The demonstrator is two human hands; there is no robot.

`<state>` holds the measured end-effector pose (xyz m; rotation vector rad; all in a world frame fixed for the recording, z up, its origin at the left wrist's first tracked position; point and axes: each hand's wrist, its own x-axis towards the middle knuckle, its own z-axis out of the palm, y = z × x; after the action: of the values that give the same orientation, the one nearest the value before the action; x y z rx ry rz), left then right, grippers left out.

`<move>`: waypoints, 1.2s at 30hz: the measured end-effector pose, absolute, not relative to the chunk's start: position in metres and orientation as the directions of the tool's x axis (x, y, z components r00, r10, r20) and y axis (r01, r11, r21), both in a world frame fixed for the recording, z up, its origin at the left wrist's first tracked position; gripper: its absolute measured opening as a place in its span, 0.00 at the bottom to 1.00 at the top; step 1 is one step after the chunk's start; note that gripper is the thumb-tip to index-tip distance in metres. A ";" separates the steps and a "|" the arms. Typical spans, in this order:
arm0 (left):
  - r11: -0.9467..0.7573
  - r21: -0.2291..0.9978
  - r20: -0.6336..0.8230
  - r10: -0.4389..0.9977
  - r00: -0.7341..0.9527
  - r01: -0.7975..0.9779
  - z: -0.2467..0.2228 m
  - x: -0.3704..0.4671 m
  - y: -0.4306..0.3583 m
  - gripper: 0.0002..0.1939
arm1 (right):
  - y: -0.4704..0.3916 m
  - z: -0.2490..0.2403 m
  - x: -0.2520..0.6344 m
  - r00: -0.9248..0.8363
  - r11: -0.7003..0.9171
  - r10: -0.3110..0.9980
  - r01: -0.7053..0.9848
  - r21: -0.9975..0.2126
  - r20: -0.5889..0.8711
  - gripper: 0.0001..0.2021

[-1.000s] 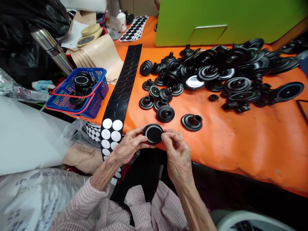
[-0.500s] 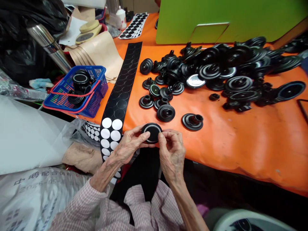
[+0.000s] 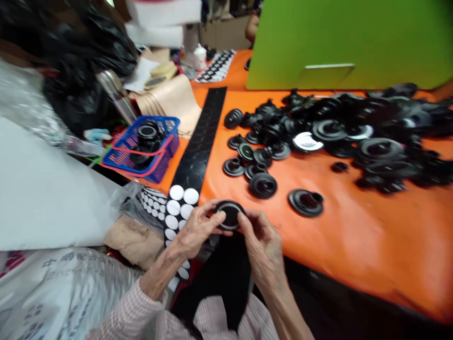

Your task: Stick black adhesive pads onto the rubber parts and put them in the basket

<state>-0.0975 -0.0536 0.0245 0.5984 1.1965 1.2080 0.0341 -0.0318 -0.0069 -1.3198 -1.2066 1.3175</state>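
Observation:
Between my hands, above the table's front edge, is a round black disc-shaped part [image 3: 230, 215] with a pale ring around its face. My left hand [image 3: 200, 225] grips its left side, thumb on top and fingers beneath. The thumb and fingers of my right hand [image 3: 264, 238] pinch the right rim. Just left of my left hand runs a long black strip [image 3: 198, 141] of round stickers, with white circles [image 3: 191, 196] at its near end. One black part with a stub [image 3: 306, 203] lies right of my hands, near another round part [image 3: 263, 185].
A large pile of black round parts [image 3: 329, 130] spreads over the orange table [image 3: 354, 226]. A blue basket [image 3: 166, 163] with pink handles holds several similar parts. Behind the pile stands a green board [image 3: 336, 42]. A metal flask [image 3: 116, 94] leans at the left.
The whole view has shifted, so things appear lower and further right, with some blur. My right thumb has come further onto the disc's face; both hands keep hold of it.

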 end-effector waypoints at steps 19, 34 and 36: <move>0.198 0.805 0.192 0.805 -0.562 0.559 0.099 -0.215 -0.035 0.19 | 0.002 -0.041 -0.081 -0.313 0.545 0.837 0.397 -0.739 0.449 0.14; 0.205 0.962 -0.254 0.912 -0.321 -0.178 0.014 -0.192 -0.041 0.15 | 0.004 -0.020 -0.069 -0.382 0.614 0.787 0.409 -0.675 0.484 0.15; 0.157 0.969 -0.206 0.939 -0.276 -0.191 0.011 -0.190 -0.042 0.15 | 0.009 -0.014 -0.070 -0.360 0.588 0.807 0.420 -0.692 0.468 0.15</move>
<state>-0.1904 -0.0422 0.0115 0.7925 1.3750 1.3525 -0.0705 0.0086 -0.0145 -0.9770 -1.9883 0.5920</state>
